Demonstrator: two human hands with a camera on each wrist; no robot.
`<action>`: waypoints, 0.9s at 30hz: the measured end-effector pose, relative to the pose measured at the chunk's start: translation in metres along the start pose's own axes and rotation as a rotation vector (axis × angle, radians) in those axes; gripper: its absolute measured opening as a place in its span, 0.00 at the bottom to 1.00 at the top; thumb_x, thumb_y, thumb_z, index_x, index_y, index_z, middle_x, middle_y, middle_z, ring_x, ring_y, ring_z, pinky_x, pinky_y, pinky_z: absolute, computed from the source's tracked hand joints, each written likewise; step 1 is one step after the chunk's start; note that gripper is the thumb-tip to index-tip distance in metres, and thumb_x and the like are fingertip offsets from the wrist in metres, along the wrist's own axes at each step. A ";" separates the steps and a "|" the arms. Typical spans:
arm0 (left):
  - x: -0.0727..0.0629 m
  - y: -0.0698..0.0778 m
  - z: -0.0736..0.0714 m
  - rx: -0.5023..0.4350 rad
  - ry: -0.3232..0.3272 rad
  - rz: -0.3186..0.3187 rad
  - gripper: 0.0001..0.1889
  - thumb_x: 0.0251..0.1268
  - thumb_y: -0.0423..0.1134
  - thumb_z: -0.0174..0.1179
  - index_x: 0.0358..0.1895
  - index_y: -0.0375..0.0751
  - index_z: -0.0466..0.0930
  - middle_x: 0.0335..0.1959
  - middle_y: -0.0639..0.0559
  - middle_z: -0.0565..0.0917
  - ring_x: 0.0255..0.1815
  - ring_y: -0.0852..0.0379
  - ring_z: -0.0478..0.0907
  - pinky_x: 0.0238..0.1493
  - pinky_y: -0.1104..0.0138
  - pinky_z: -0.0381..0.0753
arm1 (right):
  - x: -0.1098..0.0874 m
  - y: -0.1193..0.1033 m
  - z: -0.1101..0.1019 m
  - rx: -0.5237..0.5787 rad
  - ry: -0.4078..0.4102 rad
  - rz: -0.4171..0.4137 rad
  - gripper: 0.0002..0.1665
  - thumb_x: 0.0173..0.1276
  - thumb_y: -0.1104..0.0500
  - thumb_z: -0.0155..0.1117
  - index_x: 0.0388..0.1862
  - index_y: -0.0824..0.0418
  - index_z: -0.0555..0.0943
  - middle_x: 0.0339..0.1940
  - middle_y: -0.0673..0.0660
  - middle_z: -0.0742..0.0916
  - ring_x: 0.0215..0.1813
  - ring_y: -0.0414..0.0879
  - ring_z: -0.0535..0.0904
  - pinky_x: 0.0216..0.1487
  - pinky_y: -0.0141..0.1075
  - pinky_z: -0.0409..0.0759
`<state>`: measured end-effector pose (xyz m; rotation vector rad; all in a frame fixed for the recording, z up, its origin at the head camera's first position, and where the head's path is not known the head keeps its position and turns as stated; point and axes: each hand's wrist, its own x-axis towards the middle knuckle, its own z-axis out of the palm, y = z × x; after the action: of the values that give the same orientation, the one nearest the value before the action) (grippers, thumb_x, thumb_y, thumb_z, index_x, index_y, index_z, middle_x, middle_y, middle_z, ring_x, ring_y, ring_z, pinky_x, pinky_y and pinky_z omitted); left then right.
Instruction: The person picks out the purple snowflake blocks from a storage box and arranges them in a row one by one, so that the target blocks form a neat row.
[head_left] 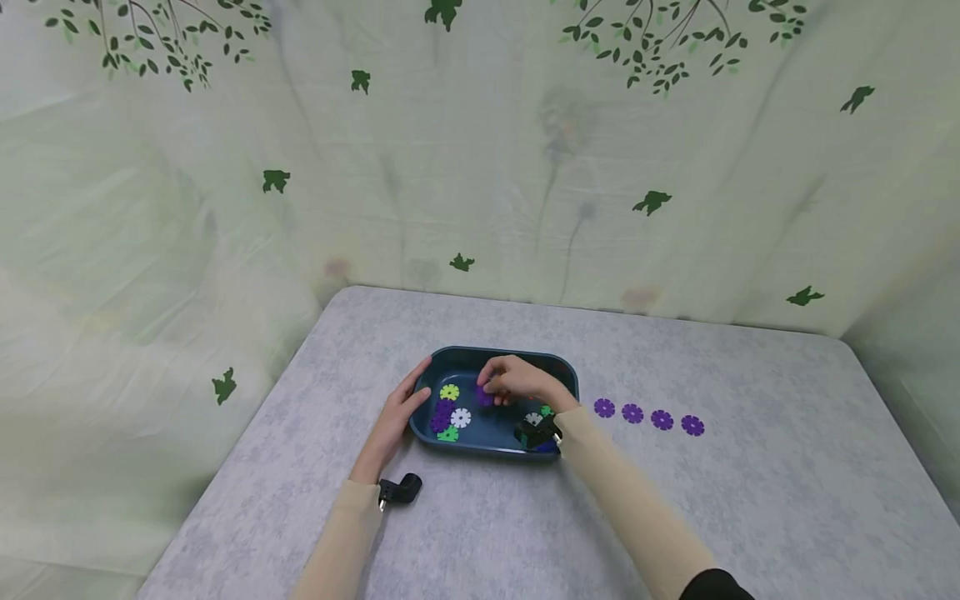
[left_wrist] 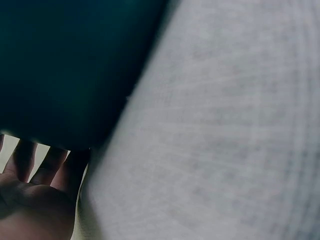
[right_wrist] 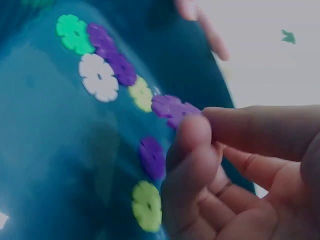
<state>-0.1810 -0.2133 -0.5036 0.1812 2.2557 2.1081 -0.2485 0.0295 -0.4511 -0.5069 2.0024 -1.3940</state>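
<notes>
The right hand [head_left: 521, 381] pinches a purple flower-shaped piece [right_wrist: 170, 107] between thumb and fingertips, the piece being held over the interior of the dark blue tray [head_left: 480, 451], where loose white [right_wrist: 99, 77], bright green [right_wrist: 74, 34] and yellow-green pieces [right_wrist: 147, 206] lie. The left hand [head_left: 392, 419] rests at the tray's left end, fingers spread along the outer wall, thumb over the rim; four purple pieces [head_left: 632, 413] stand in a row on the table [head_left: 787, 475], right of the tray
</notes>
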 end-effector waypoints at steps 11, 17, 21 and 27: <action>-0.003 0.015 0.002 -0.049 -0.027 -0.034 0.27 0.75 0.34 0.48 0.74 0.49 0.57 0.75 0.54 0.55 0.75 0.55 0.44 0.72 0.51 0.40 | -0.049 0.012 -0.051 0.123 0.079 -0.115 0.10 0.71 0.66 0.54 0.47 0.70 0.75 0.32 0.57 0.80 0.29 0.46 0.75 0.34 0.38 0.79; -0.007 0.029 0.005 -0.027 -0.032 -0.041 0.28 0.74 0.35 0.49 0.75 0.45 0.56 0.75 0.52 0.55 0.75 0.54 0.44 0.72 0.52 0.42 | -0.085 0.034 -0.086 0.143 0.194 -0.084 0.14 0.74 0.61 0.52 0.51 0.70 0.73 0.34 0.57 0.79 0.30 0.45 0.74 0.33 0.33 0.77; -0.008 0.030 0.006 -0.027 -0.027 -0.040 0.27 0.74 0.34 0.49 0.74 0.46 0.57 0.75 0.52 0.55 0.75 0.54 0.44 0.72 0.53 0.41 | -0.113 0.059 -0.110 0.152 0.266 -0.070 0.16 0.75 0.60 0.51 0.53 0.72 0.71 0.33 0.57 0.78 0.30 0.43 0.74 0.33 0.34 0.78; -0.008 0.028 0.005 -0.034 -0.030 -0.032 0.27 0.74 0.34 0.49 0.74 0.45 0.57 0.75 0.52 0.55 0.75 0.54 0.44 0.72 0.53 0.41 | -0.165 0.097 -0.139 0.146 0.383 -0.020 0.18 0.75 0.59 0.51 0.53 0.74 0.69 0.33 0.56 0.78 0.31 0.42 0.75 0.34 0.35 0.78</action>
<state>-0.1715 -0.2072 -0.4761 0.1732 2.1902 2.1115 -0.2210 0.2641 -0.4628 -0.2050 2.1686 -1.7390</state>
